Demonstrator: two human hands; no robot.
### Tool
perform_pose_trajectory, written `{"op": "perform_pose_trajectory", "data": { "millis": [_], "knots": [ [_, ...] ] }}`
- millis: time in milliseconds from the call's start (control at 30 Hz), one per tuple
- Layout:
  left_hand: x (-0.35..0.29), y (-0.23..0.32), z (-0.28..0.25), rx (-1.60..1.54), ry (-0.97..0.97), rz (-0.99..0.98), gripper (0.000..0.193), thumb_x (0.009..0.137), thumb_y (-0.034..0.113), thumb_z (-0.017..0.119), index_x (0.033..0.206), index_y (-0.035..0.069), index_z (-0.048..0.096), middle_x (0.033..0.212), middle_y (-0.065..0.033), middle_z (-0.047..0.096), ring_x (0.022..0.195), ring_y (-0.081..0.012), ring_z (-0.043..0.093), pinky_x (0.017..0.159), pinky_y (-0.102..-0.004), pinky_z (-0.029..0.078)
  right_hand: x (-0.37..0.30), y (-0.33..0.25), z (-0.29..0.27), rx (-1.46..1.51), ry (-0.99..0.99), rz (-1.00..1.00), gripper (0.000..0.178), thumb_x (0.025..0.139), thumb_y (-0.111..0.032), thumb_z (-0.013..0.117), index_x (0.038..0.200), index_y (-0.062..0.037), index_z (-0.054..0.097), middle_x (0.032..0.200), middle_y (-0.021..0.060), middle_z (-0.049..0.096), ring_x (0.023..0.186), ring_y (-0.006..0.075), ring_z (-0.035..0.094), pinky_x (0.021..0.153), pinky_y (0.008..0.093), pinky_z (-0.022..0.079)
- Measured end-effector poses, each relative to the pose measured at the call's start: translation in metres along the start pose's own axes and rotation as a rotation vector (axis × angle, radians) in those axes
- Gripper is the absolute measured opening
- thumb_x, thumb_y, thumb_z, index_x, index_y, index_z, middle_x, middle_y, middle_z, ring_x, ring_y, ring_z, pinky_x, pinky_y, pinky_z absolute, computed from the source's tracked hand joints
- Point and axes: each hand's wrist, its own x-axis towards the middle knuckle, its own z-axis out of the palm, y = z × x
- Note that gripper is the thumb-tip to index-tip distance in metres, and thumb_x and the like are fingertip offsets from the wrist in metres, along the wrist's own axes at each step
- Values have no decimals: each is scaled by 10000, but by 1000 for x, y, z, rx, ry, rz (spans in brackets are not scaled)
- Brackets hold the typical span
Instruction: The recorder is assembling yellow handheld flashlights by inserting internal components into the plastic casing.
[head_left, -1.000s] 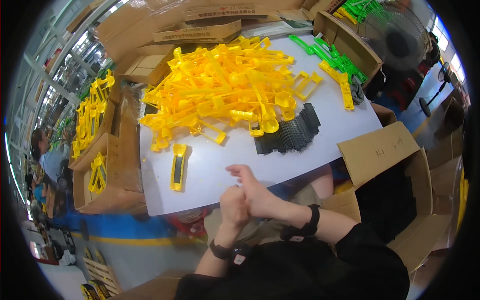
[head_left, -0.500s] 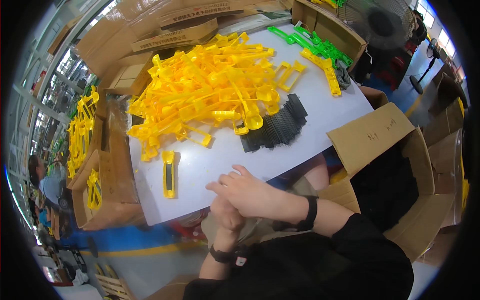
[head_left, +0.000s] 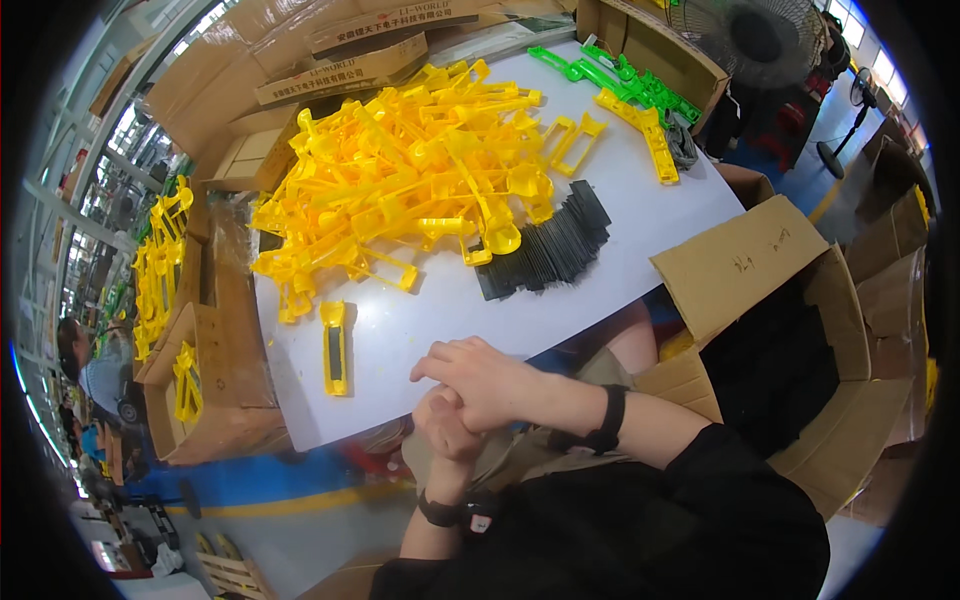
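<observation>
standing at left: open brown cardboard box [head_left: 225,425] with yellow plastic parts [head_left: 187,385] inside. next, slim yellow plastic frame [head_left: 326,350] with dark inset strip [head_left: 336,350], lying on white tabletop [head_left: 390,335]. left hand [head_left: 447,425], fingers curled, pressed against right hand [head_left: 485,382], its fingers half bent; cannot tell whether either grips anything. rightward, fanned row of black strips [head_left: 550,245].

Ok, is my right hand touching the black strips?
No, your right hand is against your left hand, apart from the black strips.
</observation>
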Motion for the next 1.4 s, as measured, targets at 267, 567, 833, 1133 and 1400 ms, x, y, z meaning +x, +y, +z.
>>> {"op": "perform_pose_trajectory", "data": {
  "millis": [267,567,833,1133,1400],
  "knots": [
    [-14,-27,-17,-228,-202,-381,568,940,511,374,939,-11,598,866,-48,617,819,-153,575,710,-303,449,-15,-33,-33,-523,-70,-25,593,749,-223,665,1281,-66,455,1128,137,541,1065,278,527,1005,479,357],
    [17,7,-13,-491,-12,-402,532,818,171,619,1240,56,318,1231,-163,447,1110,-243,481,929,-352,420,-2,-20,-10,-219,49,-117,352,852,-407,554,868,-56,571,847,115,602,777,272,579,703,393,447],
    [12,10,-7,-592,-123,-285,243,808,168,561,956,-11,493,1049,-203,591,1009,-260,567,919,-369,428,-18,-21,8,196,268,-1,268,864,-255,481,718,-63,598,639,133,591,635,298,616,600,383,489],
    [25,6,-10,-335,-292,-153,411,794,237,654,1097,1,509,1236,-177,515,1151,-258,489,1000,-374,370,-6,-40,-20,-261,456,-397,168,699,-214,607,635,-109,492,626,50,469,602,240,512,586,336,408],
    [40,12,-13,-204,-368,-72,437,788,146,584,1191,12,482,1253,-170,508,1178,-256,476,1010,-350,360,-22,-23,5,-18,340,-183,128,691,-198,601,633,-111,528,601,54,529,559,276,525,529,378,400]
  ]
}}
